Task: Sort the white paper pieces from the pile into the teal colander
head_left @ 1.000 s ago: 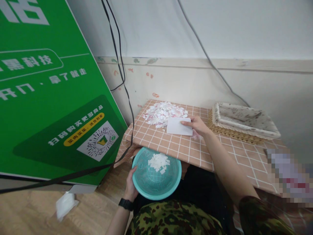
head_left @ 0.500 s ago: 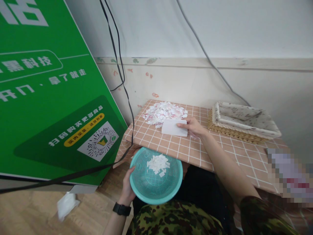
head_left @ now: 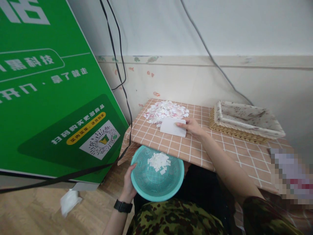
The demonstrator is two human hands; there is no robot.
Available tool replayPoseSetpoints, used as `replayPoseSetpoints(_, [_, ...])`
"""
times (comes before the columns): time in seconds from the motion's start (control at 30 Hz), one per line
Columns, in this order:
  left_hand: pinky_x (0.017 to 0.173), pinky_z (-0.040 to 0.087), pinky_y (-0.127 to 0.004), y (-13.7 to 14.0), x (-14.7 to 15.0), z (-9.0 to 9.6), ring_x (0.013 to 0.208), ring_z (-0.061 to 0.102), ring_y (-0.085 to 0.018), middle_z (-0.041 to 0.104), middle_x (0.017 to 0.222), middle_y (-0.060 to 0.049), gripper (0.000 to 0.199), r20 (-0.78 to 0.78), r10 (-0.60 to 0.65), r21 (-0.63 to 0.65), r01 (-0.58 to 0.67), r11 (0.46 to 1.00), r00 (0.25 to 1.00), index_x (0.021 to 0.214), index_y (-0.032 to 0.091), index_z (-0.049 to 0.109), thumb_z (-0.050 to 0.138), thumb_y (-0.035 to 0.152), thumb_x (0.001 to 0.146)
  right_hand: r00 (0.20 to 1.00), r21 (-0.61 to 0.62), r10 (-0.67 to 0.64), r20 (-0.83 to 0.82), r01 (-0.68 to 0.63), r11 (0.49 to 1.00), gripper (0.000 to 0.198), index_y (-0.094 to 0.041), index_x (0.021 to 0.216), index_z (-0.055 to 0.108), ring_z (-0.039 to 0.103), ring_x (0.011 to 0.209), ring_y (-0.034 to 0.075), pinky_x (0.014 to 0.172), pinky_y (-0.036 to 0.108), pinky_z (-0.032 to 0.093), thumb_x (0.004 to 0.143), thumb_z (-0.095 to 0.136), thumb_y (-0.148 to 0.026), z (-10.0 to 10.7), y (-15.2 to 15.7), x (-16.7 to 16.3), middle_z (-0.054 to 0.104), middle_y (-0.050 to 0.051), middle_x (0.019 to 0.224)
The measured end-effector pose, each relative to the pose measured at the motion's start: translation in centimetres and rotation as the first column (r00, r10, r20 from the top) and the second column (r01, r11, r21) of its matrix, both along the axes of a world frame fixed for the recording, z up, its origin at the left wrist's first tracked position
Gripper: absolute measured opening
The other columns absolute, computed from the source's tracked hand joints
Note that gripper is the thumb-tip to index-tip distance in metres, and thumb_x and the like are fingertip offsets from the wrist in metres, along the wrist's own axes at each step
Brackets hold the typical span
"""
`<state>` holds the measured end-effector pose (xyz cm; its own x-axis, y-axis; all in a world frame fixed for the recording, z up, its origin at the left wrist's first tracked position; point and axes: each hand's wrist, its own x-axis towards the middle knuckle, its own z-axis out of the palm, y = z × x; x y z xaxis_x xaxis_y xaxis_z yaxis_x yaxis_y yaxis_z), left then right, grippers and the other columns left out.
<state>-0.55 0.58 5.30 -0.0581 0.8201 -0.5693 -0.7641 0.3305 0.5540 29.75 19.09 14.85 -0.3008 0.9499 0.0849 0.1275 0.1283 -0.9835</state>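
Note:
My left hand (head_left: 129,183) is closed on the left rim of a turquoise plastic colander (head_left: 171,191), which is held level over my lap, just under the table's front edge. White paper scraps (head_left: 159,162) lie in its bottom. Between thumb and fingers, my right hand (head_left: 192,127) grips a flat white card (head_left: 172,126) with rounded corners. The card is tilted on edge at the near side of a heap of white and pinkish paper scraps (head_left: 166,110) on the table. It hides part of the heap's front.
The table has a brown checked cloth (head_left: 202,151). A fabric-lined wicker basket (head_left: 237,133) sits at the right by the wall, with a blurred item (head_left: 290,176) nearer me. At left stand a green panel (head_left: 36,127) and a black strap (head_left: 123,94); a white bag (head_left: 69,201) lies on the floor.
My right hand has shifted slightly left with the card along the heap's front. Pinkish scraps seen under that hand before no longer show. The left hand keeps the colander in place.

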Motion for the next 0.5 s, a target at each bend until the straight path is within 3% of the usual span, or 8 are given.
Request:
replayPoseSetpoints(0.13, [0.078,0.051,-0.040,0.0,0.0,0.1,0.077,0.067,-0.027,0.073,0.084,-0.011,0.025,0.002,-0.003,0.003,0.003,1.000,1.000,0.089,0.010,0.069,0.063,0.025,0.070,1.000,0.029,-0.026,0.006,0.026,0.999,0.037,-0.013,0.077,0.066,0.054,0.059,0.013,0.052,0.026,0.043,0.065,0.069,-0.048,0.4,-0.1,-0.2,0.065,0.004,0.072])
replayPoseSetpoints(0.27, [0.080,0.050,-0.039,0.1,0.2,0.2,0.079,0.067,-0.027,0.073,0.083,-0.011,0.028,-0.005,0.022,-0.028,-0.022,0.999,1.000,0.093,0.010,0.068,0.064,0.024,0.069,0.972,0.261,-0.141,0.191,0.088,0.961,0.034,-0.017,0.069,0.064,0.053,0.056,0.014,0.048,0.025,0.039,0.076,0.057,-0.049,1.5,-3.3,-3.2,0.062,0.003,0.064])
replayPoseSetpoints(0.3, [0.080,0.050,-0.039,0.1,0.2,0.3,0.081,0.067,-0.027,0.073,0.084,-0.011,0.029,-0.005,0.023,-0.031,-0.023,0.999,1.000,0.094,0.010,0.068,0.064,0.024,0.069,0.944,0.347,-0.192,0.269,0.091,0.934,0.034,-0.018,0.071,0.065,0.053,0.055,0.014,0.049,0.026,0.039,0.081,0.052,-0.048,1.6,-4.6,-4.3,0.061,0.003,0.062])
replayPoseSetpoints(0.37, [0.081,0.050,-0.039,0.2,0.2,0.4,0.084,0.066,-0.028,0.073,0.086,-0.012,0.031,-0.005,0.022,-0.029,-0.023,0.999,1.000,0.096,0.010,0.067,0.063,0.024,0.069,0.881,0.481,-0.203,0.427,-0.031,0.876,0.031,-0.021,0.084,0.067,0.056,0.056,0.015,0.054,0.028,0.043,0.088,0.042,-0.040,1.2,-7.0,-6.9,0.064,0.003,0.064])
replayPoseSetpoints(0.43, [0.079,0.050,-0.038,0.2,0.2,0.3,0.080,0.067,-0.027,0.073,0.084,-0.011,0.027,-0.011,0.022,-0.018,-0.022,1.000,1.000,0.092,0.010,0.068,0.064,0.023,0.069,0.821,0.587,-0.165,0.547,-0.235,0.775,0.031,-0.022,0.113,0.059,0.062,0.074,0.018,0.067,0.031,0.047,0.090,0.039,-0.029,0.5,-8.9,-9.1,0.069,0.006,0.090])
replayPoseSetpoints(0.5, [0.075,0.051,-0.037,0.2,0.1,0.1,0.072,0.067,-0.024,0.073,0.079,-0.009,0.021,-0.027,0.035,0.000,-0.035,0.999,0.999,0.085,0.011,0.069,0.064,0.023,0.069,0.741,0.649,-0.238,0.627,-0.329,0.686,0.036,-0.019,0.122,0.052,0.063,0.084,0.021,0.070,0.033,0.049,0.088,0.040,-0.020,-0.4,-9.9,-10.6,0.065,0.011,0.107])
